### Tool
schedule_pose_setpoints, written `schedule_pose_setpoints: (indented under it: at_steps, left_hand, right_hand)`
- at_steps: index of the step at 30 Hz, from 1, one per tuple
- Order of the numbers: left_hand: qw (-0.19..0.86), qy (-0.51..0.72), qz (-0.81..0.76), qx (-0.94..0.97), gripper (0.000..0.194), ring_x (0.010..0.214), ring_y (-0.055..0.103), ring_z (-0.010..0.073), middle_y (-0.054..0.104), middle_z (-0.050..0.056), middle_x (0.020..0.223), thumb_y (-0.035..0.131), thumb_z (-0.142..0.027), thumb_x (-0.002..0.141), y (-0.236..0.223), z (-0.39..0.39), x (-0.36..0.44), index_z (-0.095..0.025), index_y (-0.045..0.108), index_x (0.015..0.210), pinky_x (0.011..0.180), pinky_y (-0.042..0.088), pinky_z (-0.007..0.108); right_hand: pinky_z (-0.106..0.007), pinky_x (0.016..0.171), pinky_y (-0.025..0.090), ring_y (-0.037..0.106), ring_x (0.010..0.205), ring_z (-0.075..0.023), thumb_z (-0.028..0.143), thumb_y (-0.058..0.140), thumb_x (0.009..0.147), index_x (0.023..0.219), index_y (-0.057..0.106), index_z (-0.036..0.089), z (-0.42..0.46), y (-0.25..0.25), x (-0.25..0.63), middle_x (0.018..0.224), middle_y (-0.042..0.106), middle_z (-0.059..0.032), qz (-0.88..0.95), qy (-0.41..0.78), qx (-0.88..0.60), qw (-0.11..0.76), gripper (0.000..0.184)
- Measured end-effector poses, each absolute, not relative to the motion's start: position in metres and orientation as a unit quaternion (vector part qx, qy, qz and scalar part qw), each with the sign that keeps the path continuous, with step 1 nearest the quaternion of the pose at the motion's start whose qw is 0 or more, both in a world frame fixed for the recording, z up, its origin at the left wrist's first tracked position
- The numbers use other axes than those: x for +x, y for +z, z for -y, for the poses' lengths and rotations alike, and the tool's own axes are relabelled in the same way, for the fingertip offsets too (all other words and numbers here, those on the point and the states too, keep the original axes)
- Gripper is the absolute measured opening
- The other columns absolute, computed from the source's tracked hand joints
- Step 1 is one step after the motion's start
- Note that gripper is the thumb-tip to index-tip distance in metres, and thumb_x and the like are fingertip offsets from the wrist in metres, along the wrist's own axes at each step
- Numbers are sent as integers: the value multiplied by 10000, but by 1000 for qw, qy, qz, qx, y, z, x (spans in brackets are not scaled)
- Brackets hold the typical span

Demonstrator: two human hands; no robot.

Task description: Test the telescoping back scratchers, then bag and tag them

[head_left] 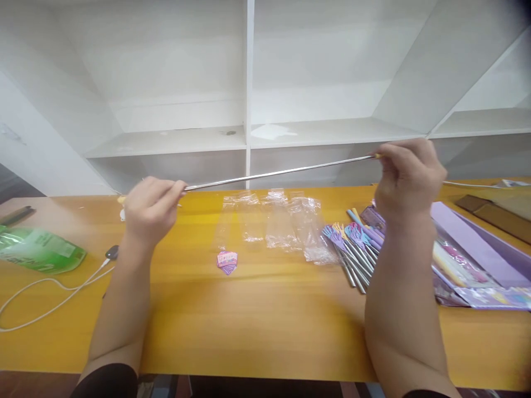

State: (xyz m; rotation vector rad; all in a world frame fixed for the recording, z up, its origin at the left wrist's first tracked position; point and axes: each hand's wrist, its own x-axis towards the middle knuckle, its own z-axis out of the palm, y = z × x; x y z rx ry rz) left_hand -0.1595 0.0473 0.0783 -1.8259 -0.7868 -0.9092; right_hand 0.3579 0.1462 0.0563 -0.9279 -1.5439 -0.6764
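A thin silver telescopic rod (282, 173) is stretched out in the air above the table, rising slightly to the right. My left hand (151, 210) pinches its thicker end. At the thinner end, my right hand (409, 177) is closed around a small yellow part, mostly covered by the fingers. Below the rod lie several clear plastic bags (282, 221) in an overlapping row. A small stack of pink and purple cards (227, 262) sits in front of them. Beside my right forearm is a pile of silver rods with coloured hand-shaped ends (352, 254).
White shelving (248, 83) stands behind the wooden table (257, 320). On the left are a green plastic pack (41, 249) and a white cable (78, 287). Purple packaging (477, 243) holding colourful items lies at the right, near a brown strip (493, 215).
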Motion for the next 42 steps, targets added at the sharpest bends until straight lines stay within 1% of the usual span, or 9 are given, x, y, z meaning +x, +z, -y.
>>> schedule_pose_setpoints:
  at_steps: [5, 10, 13, 17, 22, 28, 33, 38, 42]
  left_hand:
    - [443, -358, 335, -751, 232, 686, 559, 176, 752, 34, 845, 625, -55, 996, 65, -53, -136, -237, 742, 1081, 623, 421, 328]
    - [451, -358, 337, -745, 237, 663, 572, 174, 749, 34, 829, 618, -52, 991, 66, -53, -135, -231, 751, 1073, 609, 420, 326]
    - [448, -359, 335, -747, 244, 660, 586, 170, 748, 31, 817, 609, -51, 997, 66, -49, -129, -227, 756, 1078, 604, 427, 322]
    - [442, -363, 337, -748, 274, 674, 632, 165, 764, 34, 840, 602, -55, 1009, 61, -41, -114, -237, 759, 1140, 614, 438, 315]
    - [436, -349, 322, -765, 357, 711, 668, 166, 777, 38, 865, 600, -4, 989, 56, -31, -101, -227, 729, 1236, 601, 430, 314]
    - [448, -345, 320, -761, 307, 687, 648, 159, 764, 26, 827, 610, 8, 984, 62, -27, -102, -212, 719, 1167, 581, 429, 307]
    - [440, -351, 312, -765, 337, 714, 664, 162, 782, 36, 875, 601, 9, 988, 62, -26, -97, -214, 722, 1209, 600, 448, 307]
    - [446, -360, 342, -744, 316, 666, 616, 163, 757, 39, 841, 588, 7, 992, 60, -21, -89, -202, 727, 1184, 577, 398, 337]
    - [422, -344, 317, -776, 336, 688, 651, 173, 771, 45, 887, 592, -14, 1003, 57, -10, -72, -219, 707, 1243, 599, 428, 349]
  right_hand:
    - [-323, 864, 513, 656, 965, -193, 239, 512, 1113, 1041, 763, 258, -135, 58, 318, 983, 767, -87, 697, -279, -323, 576, 262]
    - [-325, 870, 521, 655, 958, -191, 272, 496, 1123, 1035, 755, 253, -139, 57, 327, 983, 767, -77, 694, -280, -348, 564, 275]
    - [-324, 847, 522, 658, 942, -191, 238, 518, 1113, 1035, 758, 258, -138, 58, 329, 979, 769, -61, 695, -294, -324, 571, 253]
    - [-355, 843, 537, 668, 959, -210, 184, 514, 1099, 1064, 751, 275, -128, 60, 306, 1012, 767, -53, 720, -276, -296, 564, 257]
    - [-401, 857, 521, 656, 953, -225, 100, 430, 1091, 1142, 720, 294, -110, 54, 260, 1064, 765, -67, 778, -213, -291, 515, 352]
    - [-387, 825, 504, 644, 954, -219, 38, 411, 1074, 1215, 701, 307, -100, 52, 247, 1084, 768, -66, 792, -206, -269, 508, 420]
    - [-379, 834, 507, 648, 957, -213, 13, 426, 1062, 1220, 696, 305, -97, 55, 250, 1092, 767, -62, 791, -218, -265, 507, 428]
    - [-379, 811, 529, 672, 921, -216, -1, 391, 1059, 1201, 701, 297, -91, 53, 233, 1042, 769, -57, 758, -232, -277, 543, 453]
    - [-387, 815, 547, 670, 925, -227, 15, 422, 1059, 1370, 645, 303, -70, 45, 206, 1078, 763, -74, 814, -200, -214, 502, 479]
